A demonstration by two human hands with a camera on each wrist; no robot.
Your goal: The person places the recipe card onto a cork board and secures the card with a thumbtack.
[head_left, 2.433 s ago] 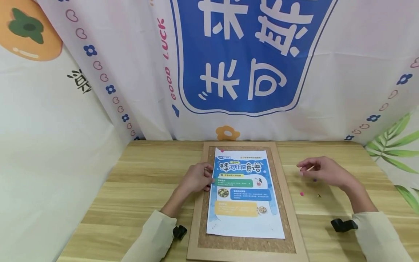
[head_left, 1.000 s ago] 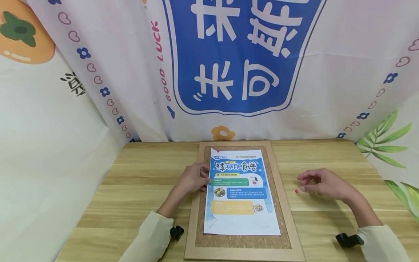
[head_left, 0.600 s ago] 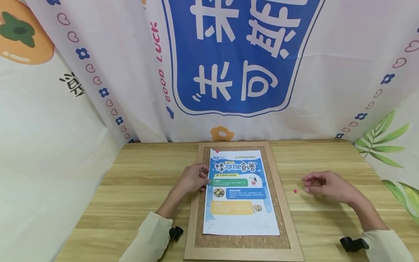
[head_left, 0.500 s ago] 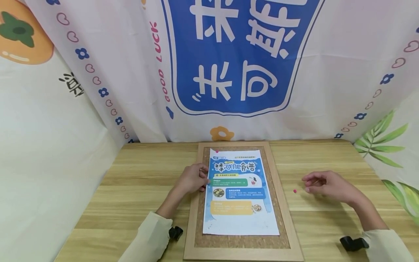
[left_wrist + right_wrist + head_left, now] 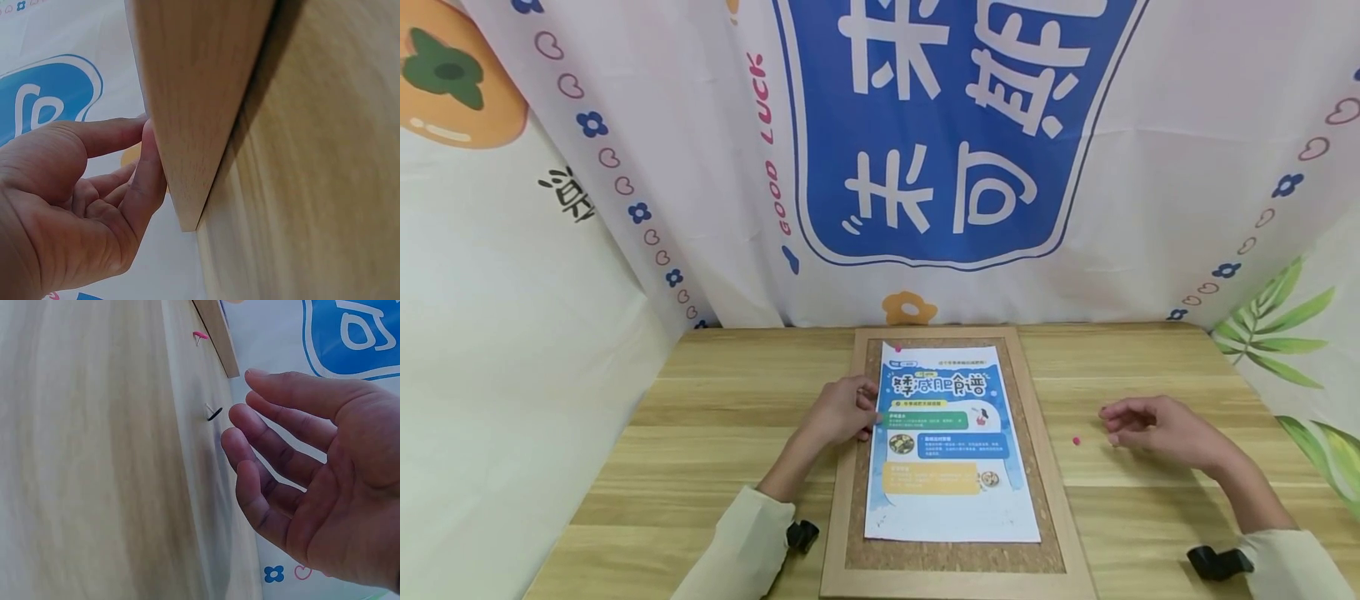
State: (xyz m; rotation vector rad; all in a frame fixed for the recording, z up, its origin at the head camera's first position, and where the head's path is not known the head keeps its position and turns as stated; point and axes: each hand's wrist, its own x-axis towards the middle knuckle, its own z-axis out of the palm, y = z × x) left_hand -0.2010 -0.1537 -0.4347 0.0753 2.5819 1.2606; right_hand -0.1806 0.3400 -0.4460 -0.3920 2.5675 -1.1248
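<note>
A printed poster sheet (image 5: 955,521) with blue, green and yellow blocks lies on a wood-framed cork board (image 5: 958,557). One pink pushpin (image 5: 898,348) sits at its upper left corner. My left hand (image 5: 842,408) pinches the sheet's left edge between thumb and fingertips; the left wrist view shows them meeting beside the frame (image 5: 194,112). Right of the board, my right hand (image 5: 1165,432) hovers above the table with loosely bent fingers and nothing between them. Near its fingertips are a loose pink pushpin (image 5: 200,335) and a dark pushpin (image 5: 215,414), which the hand hides in the head view.
The wood-grain table (image 5: 715,417) extends on both sides of the board. A printed curtain (image 5: 1180,208) hangs directly behind the table's far edge, and a pale wall cloth (image 5: 512,333) stands at the left. Dark wrist straps (image 5: 802,536) sit at both cuffs.
My right hand has drawn back to the right and toward me, away from the pink pushpin. The left hand stays at the sheet's edge. The head view has shifted slightly.
</note>
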